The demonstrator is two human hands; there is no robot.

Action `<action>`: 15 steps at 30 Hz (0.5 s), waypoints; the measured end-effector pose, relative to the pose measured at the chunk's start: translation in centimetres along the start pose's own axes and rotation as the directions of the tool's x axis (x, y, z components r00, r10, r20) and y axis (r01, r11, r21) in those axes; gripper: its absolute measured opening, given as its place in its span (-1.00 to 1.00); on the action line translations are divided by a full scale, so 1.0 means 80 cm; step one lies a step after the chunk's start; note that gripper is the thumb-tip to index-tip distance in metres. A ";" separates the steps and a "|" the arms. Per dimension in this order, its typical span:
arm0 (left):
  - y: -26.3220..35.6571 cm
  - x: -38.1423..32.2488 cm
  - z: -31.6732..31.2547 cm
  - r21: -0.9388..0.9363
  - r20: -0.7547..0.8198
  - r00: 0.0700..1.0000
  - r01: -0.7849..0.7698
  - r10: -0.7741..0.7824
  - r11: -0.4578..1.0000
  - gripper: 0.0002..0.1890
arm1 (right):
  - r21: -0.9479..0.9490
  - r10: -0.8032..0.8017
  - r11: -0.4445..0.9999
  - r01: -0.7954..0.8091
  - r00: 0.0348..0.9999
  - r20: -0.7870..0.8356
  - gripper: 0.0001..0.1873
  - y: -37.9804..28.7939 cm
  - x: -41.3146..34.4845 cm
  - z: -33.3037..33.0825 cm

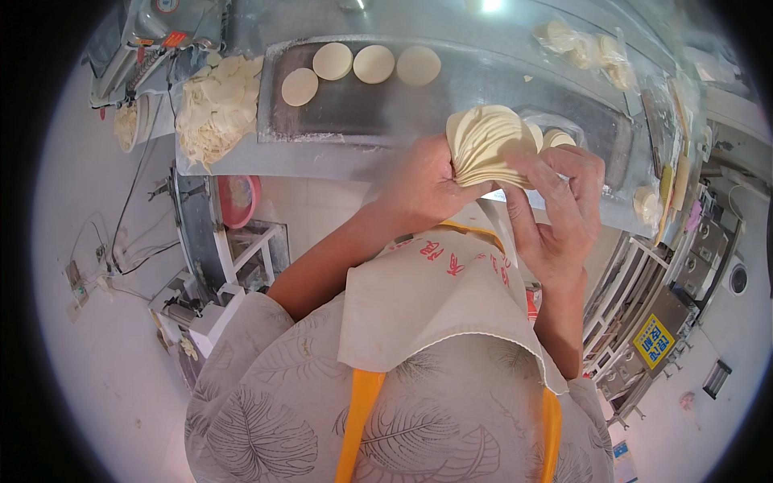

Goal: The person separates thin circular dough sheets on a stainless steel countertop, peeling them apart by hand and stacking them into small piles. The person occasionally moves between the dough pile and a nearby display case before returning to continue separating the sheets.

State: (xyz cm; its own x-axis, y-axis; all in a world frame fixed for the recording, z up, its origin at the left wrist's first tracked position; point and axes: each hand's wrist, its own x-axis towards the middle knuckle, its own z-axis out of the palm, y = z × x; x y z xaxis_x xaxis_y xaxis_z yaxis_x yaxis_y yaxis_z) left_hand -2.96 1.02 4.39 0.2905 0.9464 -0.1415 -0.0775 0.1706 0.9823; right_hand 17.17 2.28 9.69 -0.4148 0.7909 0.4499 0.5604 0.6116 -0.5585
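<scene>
A fanned stack of thin round dough wrappers (488, 142) is held up over the table's front edge. My left hand (432, 175) grips its left side, thumb along the bottom. My right hand (558, 199) is at the stack's lower right, its thumb and fingers at the edges of the wrappers; whether they pinch any is unclear. Behind the right hand, more round wrappers (558, 139) lie by a clear plastic bag (570, 122). Four round stacks or discs of dough, one of them (374, 64), lie in a row on the dark floured board (350, 118).
A large heap of dough sheets and scraps (217, 108) lies on the table's left end. Bagged wrappers (589, 51) are at the back right, and rolling pins (680, 181) at the right edge. A machine (175, 24) stands back left; a pink basin (240, 202) is below the table.
</scene>
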 end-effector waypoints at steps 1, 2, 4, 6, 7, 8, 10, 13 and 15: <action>-0.002 0.000 -0.001 0.001 0.000 1.000 -0.011 0.011 1.000 -0.58 | 0.002 -0.013 1.000 0.013 1.000 -0.007 -0.55 0.002 -0.002 0.000; -0.003 0.000 -0.001 -0.014 -0.003 1.000 -0.017 0.016 1.000 -0.58 | 0.004 -0.026 1.000 0.026 1.000 -0.015 -0.56 0.004 -0.002 0.000; -0.006 0.001 0.000 -0.040 -0.012 1.000 -0.024 0.024 0.999 -0.57 | 0.019 -0.059 0.998 0.059 0.998 0.004 -0.57 0.007 -0.001 0.001; -0.008 0.002 -0.004 -0.031 -0.009 1.000 -0.022 0.022 0.999 -0.57 | 0.031 -0.072 0.997 0.072 0.997 0.018 -0.57 0.009 -0.001 0.001; -0.009 0.002 -0.005 -0.027 -0.006 1.000 -0.021 0.020 0.999 -0.56 | 0.035 -0.068 0.997 0.068 0.997 0.022 -0.57 0.008 -0.003 0.001; -0.009 0.003 -0.006 -0.031 -0.005 1.000 -0.013 0.013 0.999 -0.56 | 0.040 -0.064 0.997 0.063 0.998 0.027 -0.57 0.008 -0.005 0.000; -0.011 0.003 -0.007 -0.038 -0.003 1.000 0.001 -0.001 0.999 -0.55 | 0.052 -0.053 0.997 0.051 0.998 0.028 -0.58 0.009 -0.009 0.000; -0.017 0.003 -0.007 -0.058 0.028 0.999 -0.037 0.039 0.998 -0.47 | 0.069 -0.029 0.997 0.026 0.999 0.043 -0.60 0.008 -0.009 0.000; -0.012 0.001 -0.008 -0.265 0.094 0.995 0.050 -0.026 0.963 -0.40 | 0.086 -0.014 0.996 0.010 0.999 0.038 -0.62 0.009 -0.007 -0.001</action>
State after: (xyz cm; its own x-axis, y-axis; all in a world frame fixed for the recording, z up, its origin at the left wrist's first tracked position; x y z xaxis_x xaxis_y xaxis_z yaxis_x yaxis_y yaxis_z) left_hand -3.49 1.15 3.38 0.3807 0.9117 -0.1547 -0.3133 0.2846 0.9060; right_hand 17.85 2.25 9.08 -0.4491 0.7828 0.4308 0.4924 0.6192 -0.6117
